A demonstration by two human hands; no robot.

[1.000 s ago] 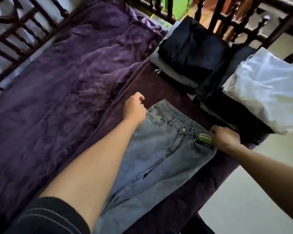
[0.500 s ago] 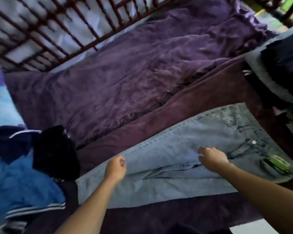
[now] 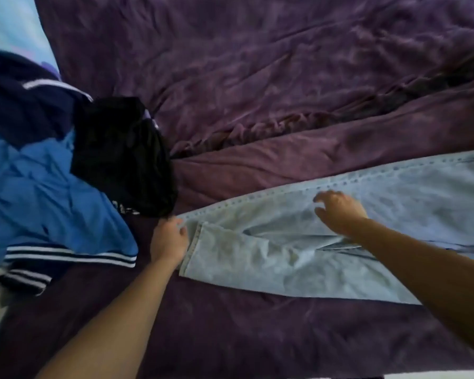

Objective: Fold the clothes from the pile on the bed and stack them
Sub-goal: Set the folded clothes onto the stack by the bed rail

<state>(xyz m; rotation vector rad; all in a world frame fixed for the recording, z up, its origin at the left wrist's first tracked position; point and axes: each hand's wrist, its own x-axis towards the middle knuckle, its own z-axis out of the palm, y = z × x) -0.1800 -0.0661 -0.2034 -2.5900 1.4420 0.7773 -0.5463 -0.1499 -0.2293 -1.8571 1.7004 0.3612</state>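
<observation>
Off the waistband now: left hand (image 3: 169,240) grips the jeans (image 3: 257,258) hem, lower centre; right hand (image 3: 340,212) lies open mid-leg, fold likely next.

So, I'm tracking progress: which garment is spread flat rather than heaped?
The pale jeans, laid out flat; the black garment, blue garment and navy garment lie crumpled.

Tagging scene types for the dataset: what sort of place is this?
Most likely a bedroom: everything lies on a bed with a rumpled purple cover, a pile of unfolded clothes sits at one side, and light jeans are spread flat on it.
</observation>
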